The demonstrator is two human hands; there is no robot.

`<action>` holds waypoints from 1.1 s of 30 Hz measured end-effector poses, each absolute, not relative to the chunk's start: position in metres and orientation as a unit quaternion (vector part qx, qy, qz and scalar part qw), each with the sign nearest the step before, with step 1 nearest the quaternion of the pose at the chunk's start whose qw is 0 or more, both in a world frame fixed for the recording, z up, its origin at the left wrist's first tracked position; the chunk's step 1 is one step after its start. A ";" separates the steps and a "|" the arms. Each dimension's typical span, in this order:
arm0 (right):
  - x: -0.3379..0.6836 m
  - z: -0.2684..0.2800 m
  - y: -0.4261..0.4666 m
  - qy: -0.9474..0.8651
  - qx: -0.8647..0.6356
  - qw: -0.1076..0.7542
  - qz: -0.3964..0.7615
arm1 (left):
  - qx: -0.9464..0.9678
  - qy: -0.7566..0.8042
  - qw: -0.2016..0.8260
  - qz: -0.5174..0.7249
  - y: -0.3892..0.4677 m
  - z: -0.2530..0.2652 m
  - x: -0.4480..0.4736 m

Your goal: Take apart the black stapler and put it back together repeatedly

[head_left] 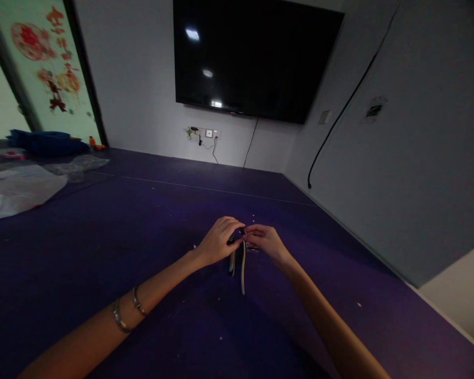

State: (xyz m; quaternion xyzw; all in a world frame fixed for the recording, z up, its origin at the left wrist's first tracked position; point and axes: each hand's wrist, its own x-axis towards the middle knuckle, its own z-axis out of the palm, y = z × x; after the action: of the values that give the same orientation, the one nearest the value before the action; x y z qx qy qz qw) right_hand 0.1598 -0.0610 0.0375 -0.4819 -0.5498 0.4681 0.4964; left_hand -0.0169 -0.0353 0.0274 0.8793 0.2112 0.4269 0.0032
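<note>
A small dark piece (242,231) is pinched between the fingertips of my left hand (218,241) and my right hand (267,243), which meet in front of me low over the purple surface. From just below the fingertips a thin cream cord-like strip (243,271) hangs down; whether it joins the dark piece is hidden. Under my left hand is a second strip, cream with dark edges (231,265), partly covered by the fingers. Close behind my right fingers lies a small dark item (253,249), too small to name. Two bracelets circle my left forearm.
The purple surface (161,295) carries several tiny white bits. At left lie a white sheet (23,189), clear plastic (77,166) and a dark blue bundle (47,143). A black cable (342,113) hangs down the right wall. A television (256,58) is on the far wall above sockets (209,133).
</note>
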 end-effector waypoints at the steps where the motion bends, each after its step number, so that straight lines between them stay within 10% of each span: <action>1: 0.160 0.039 -0.062 -0.555 -0.485 0.493 0.462 | 0.878 0.212 0.006 0.428 -0.035 0.027 -0.017; 33: 0.165 0.044 -0.065 -0.617 -0.497 0.413 0.450 | 0.857 0.242 0.049 0.452 -0.030 0.026 -0.020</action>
State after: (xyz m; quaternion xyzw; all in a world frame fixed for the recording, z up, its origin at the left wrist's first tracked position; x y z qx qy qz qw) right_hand 0.1654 -0.0650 0.0441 -0.4966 -0.6166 0.4500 0.4132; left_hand -0.0198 -0.0297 0.0263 0.8569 0.2422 0.4524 0.0487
